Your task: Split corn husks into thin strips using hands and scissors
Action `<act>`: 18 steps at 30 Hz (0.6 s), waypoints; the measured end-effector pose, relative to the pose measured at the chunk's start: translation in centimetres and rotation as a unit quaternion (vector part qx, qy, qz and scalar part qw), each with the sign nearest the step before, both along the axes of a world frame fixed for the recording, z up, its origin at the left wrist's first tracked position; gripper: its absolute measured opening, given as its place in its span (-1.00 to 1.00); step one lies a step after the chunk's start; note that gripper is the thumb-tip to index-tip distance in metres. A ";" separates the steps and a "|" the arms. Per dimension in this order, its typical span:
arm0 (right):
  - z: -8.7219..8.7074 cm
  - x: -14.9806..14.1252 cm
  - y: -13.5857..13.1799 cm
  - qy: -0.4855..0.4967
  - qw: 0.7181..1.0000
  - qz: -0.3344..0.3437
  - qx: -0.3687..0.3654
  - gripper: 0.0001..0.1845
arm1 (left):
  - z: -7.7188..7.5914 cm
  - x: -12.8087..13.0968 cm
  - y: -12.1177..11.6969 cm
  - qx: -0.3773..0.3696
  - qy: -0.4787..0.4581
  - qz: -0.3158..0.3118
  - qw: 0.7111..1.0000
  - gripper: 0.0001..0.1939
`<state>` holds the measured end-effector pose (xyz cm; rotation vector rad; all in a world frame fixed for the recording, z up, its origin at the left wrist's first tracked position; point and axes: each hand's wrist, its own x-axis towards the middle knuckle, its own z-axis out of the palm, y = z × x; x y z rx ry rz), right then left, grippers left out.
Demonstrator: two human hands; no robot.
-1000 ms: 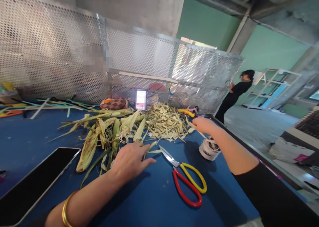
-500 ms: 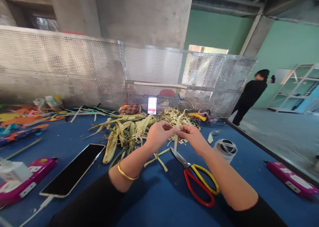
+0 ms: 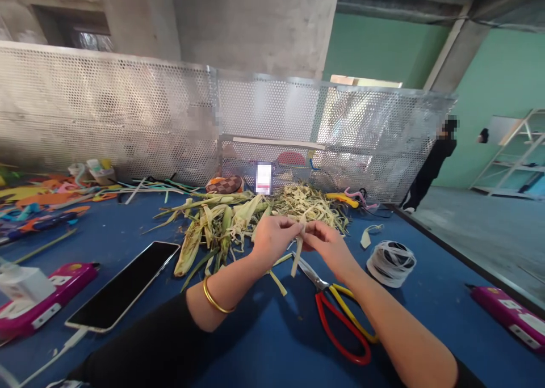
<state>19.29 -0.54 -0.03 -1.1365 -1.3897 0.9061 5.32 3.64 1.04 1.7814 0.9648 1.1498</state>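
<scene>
A pale strip of corn husk [image 3: 297, 258] hangs down from between my two hands. My left hand [image 3: 275, 236] pinches it near its upper end, a gold bangle on the wrist. Close against it, my right hand [image 3: 326, 241] pinches the same strip, the fingertips of both hands almost touching. Just below lie scissors [image 3: 320, 286] with one red and one yellow handle, their blades pointing toward the strip. A thin knotted husk piece [image 3: 279, 284] rests on the table beside the blade tips. Whole dried husks [image 3: 190, 246] and a heap of shredded husk [image 3: 310, 203] lie beyond my hands.
On the blue table [image 3: 255, 342] a phone [image 3: 125, 286] with a cable and a purple power strip [image 3: 68, 289] lie left. To the right are a spool of white twine [image 3: 390, 263] and another purple power strip [image 3: 506, 314]. A perforated metal screen [image 3: 264, 110] stands behind; a person [image 3: 434, 161] is beyond it.
The view has shifted slightly. The husk strip's upper tip, which stood above my fingers, no longer shows, and its lower end now hangs further down. The person in the background has turned.
</scene>
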 end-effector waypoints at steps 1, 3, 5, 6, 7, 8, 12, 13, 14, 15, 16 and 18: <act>-0.2 -0.1 0.1 -0.025 0.999 -0.021 0.015 -0.79 | -0.1 0.0 -0.2 0.005 0.012 0.008 1.000 -0.77; -0.6 -0.3 0.1 -0.086 0.994 -0.058 0.046 -0.85 | -0.1 0.1 -0.5 0.016 0.028 0.022 0.999 -0.77; -0.8 -0.4 0.1 -0.140 0.985 -0.081 0.067 -0.88 | -0.2 0.2 -0.7 0.024 0.036 0.030 0.999 -0.78; -0.7 -0.4 0.0 -0.157 0.981 -0.086 0.073 -0.89 | -0.2 0.2 -0.8 0.026 0.038 0.032 0.998 -0.78; -0.7 -0.5 -0.1 -0.163 0.980 -0.087 0.076 -0.90 | -0.2 0.2 -0.8 0.027 0.040 0.034 0.998 -0.78; -0.6 -0.6 -0.1 -0.160 0.981 -0.082 0.074 -0.92 | -0.2 0.2 -0.8 0.028 0.044 0.037 0.998 -0.78; -0.3 -0.7 -0.2 -0.074 0.995 -0.056 0.047 -0.89 | -0.2 0.2 -0.5 0.031 0.051 0.051 0.997 -0.78; -0.3 -0.7 -0.1 -0.054 0.996 -0.051 0.041 -0.88 | -0.2 0.2 -0.5 0.026 0.047 0.049 0.997 -0.78; -0.4 -0.8 0.0 -0.041 0.997 -0.047 0.040 -0.87 | -0.1 0.2 -0.4 0.020 0.042 0.047 0.998 -0.79; -0.5 -0.8 0.0 -0.034 0.998 -0.045 0.041 -0.88 | -0.1 0.2 -0.4 0.017 0.039 0.047 0.998 -0.79; -0.6 -0.9 0.1 -0.030 0.998 -0.044 0.045 -0.89 | 0.0 0.2 -0.4 0.015 0.038 0.051 0.998 -0.80; -0.9 -1.0 0.1 -0.035 0.997 -0.052 0.055 -0.87 | 0.1 0.1 -0.4 0.021 0.044 0.066 0.997 -0.81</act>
